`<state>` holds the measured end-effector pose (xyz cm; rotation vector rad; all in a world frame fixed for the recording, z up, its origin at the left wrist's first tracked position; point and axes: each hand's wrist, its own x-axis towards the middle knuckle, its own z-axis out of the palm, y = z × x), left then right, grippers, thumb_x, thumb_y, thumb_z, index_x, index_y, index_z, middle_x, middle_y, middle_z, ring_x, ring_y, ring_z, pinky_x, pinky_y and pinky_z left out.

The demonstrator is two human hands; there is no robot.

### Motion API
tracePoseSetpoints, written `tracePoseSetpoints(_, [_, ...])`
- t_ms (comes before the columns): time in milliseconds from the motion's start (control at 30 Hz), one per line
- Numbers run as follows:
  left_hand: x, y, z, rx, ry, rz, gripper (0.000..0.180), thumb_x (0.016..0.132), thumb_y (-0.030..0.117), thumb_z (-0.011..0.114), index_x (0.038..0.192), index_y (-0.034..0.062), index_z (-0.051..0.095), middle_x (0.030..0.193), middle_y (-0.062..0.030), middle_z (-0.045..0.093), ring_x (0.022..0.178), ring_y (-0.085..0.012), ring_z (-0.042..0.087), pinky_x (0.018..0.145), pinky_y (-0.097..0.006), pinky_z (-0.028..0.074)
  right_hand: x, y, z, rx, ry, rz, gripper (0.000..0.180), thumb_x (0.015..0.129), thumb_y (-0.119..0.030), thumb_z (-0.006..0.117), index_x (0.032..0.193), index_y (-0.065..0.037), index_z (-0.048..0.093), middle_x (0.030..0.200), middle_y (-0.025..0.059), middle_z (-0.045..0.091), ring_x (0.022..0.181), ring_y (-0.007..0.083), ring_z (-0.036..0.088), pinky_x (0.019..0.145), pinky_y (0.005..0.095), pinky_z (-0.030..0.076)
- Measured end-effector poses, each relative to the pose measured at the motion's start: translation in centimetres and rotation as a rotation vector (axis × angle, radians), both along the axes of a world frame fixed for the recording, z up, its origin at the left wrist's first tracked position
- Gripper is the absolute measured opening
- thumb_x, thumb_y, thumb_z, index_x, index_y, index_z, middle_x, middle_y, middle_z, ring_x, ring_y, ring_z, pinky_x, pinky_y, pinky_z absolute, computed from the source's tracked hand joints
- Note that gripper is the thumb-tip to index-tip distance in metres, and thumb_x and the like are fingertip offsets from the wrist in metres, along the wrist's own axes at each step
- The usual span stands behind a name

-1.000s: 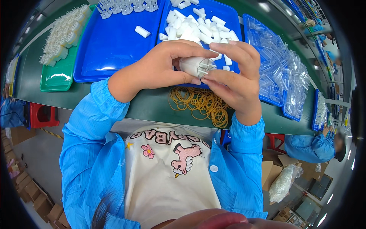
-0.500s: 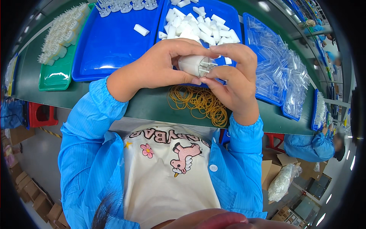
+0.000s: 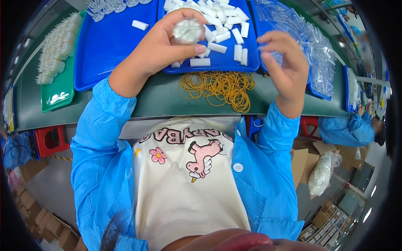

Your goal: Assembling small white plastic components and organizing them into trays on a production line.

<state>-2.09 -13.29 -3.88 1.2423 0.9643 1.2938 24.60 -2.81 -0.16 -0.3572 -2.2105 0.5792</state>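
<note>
My left hand (image 3: 161,52) is closed around a rounded, clear-and-white plastic piece (image 3: 187,31), blurred by motion; it is above the left edge of a blue tray (image 3: 232,68) of white foam blocks (image 3: 217,47). Fingers apart and nothing in them, my right hand (image 3: 289,65) hovers at the near edge of the tray with clear plastic tubes (image 3: 307,35). Just below the foam tray, on the green table, lies a pile of yellow rubber bands (image 3: 224,90).
At the left, another blue tray (image 3: 104,52) holds one foam block (image 3: 140,25) and several clear pronged pieces (image 3: 117,5). Beyond it, a green tray (image 3: 56,94) carries rows of similar pieces with white parts. A co-worker in blue (image 3: 345,127) sits at the right.
My hands have parted: the left has moved up and left with the plastic piece, while the right has let go of it and moved right over the tubes. The head view has shifted.
</note>
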Motion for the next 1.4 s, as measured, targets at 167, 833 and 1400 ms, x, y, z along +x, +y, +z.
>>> tracePoseSetpoints(167, [-1.1,0.1,-1.9,0.132,0.127,0.054,0.021,0.08,0.005,0.076,0.093,0.0104,0.061,0.088,0.0009,0.06,0.077,-0.0074,0.058,0.061,-0.021,0.047,3.0,-3.4,-1.3,-0.091,-0.4,0.029,0.015,0.076,-0.013,0.076,0.086,-0.004,0.07,0.089,0.0101,0.066,0.085,0.0292,0.061,0.078,0.0377,0.047])
tracePoseSetpoints(833, [4.3,-6.4,-1.8,0.546,0.535,0.306,0.026,0.071,0.015,0.086,0.086,0.0078,0.065,0.082,-0.0059,0.064,0.072,-0.0207,0.061,0.065,-0.03,0.049,0.2,-4.8,-3.2,0.33,-0.223,-0.448,0.003,0.083,-0.004,0.066,0.083,-0.001,0.064,0.079,0.0125,0.061,0.073,0.0313,0.058,0.065,0.0411,0.044])
tracePoseSetpoints(1400, [4.4,-12.6,-2.4,-0.115,-0.188,0.184,0.041,0.068,0.013,0.09,0.094,0.0081,0.059,0.079,0.0021,0.06,0.07,-0.0045,0.054,0.061,-0.021,0.045,-7.0,-11.5,-1.4,0.128,-0.108,0.021,0.007,0.079,-0.005,0.071,0.084,-0.005,0.066,0.082,0.0069,0.065,0.078,0.0257,0.06,0.074,0.0354,0.043])
